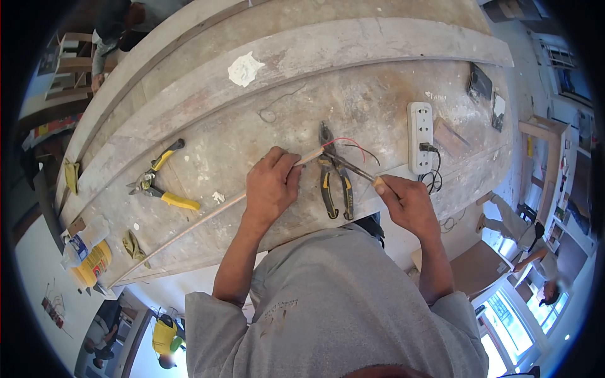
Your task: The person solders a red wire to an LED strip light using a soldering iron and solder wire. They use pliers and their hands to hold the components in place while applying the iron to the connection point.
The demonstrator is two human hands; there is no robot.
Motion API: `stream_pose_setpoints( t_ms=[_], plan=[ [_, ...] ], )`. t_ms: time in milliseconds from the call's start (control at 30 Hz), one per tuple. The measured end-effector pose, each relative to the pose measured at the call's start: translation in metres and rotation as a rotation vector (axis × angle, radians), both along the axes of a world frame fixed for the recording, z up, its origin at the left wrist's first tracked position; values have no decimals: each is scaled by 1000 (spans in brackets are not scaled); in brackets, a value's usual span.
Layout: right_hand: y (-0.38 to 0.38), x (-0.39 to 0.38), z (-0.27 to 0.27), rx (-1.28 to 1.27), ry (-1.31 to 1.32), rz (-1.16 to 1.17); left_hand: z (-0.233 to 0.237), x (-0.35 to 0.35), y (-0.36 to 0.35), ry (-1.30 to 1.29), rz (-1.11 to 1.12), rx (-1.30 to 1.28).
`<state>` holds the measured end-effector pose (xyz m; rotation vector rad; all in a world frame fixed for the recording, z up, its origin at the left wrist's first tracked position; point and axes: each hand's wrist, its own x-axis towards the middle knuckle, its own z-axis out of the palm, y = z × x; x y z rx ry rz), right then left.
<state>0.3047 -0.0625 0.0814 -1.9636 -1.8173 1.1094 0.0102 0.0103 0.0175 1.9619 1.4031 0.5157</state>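
Observation:
My left hand [272, 183] is closed around a long thin strip [208, 214], which runs from the lower left edge of the table up to the middle. From its upper end stick out a red wire [354, 142] and a black wire [365, 150]. My right hand [408, 203] grips a tool with a slim metal shaft [354, 169]; its tip meets the strip's wired end, while its handle is mostly hidden in my fingers. Underneath lie pliers [328, 179] with black and yellow handles. Left of my hand rest yellow-handled snips [154, 183].
A white power strip [420, 138] with a black plug and cord stands right of my right hand. Curved wooden boards [302, 50] line the far side. Bottles [91, 252] stand at the left end; a phone-like black object [480, 82] lies at far right. Other people are around the room.

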Motion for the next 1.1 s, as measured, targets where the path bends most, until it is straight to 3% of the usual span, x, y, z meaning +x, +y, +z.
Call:
stream_pose_setpoints(
  t_ms=[367,433,533,633,867,1100],
  plan=[
    [-20,12,-14,-15,7,-171,1,1,-1,2,8,-12],
    [-25,13,-35,215,-39,-259,0,1,-1,33,-19,101],
    [-15,4,-46,54,-141,-409,2,3,-1,40,-19,130],
    [6,-15,-50,94,-83,-546,2,3,-2,45,-24,134],
    [10,-28,-74,200,-208,-430,0,0,-1,42,-10,94],
    [22,-19,-66,123,-240,-367,-1,-1,4,-1,-45,79]
  ],
)
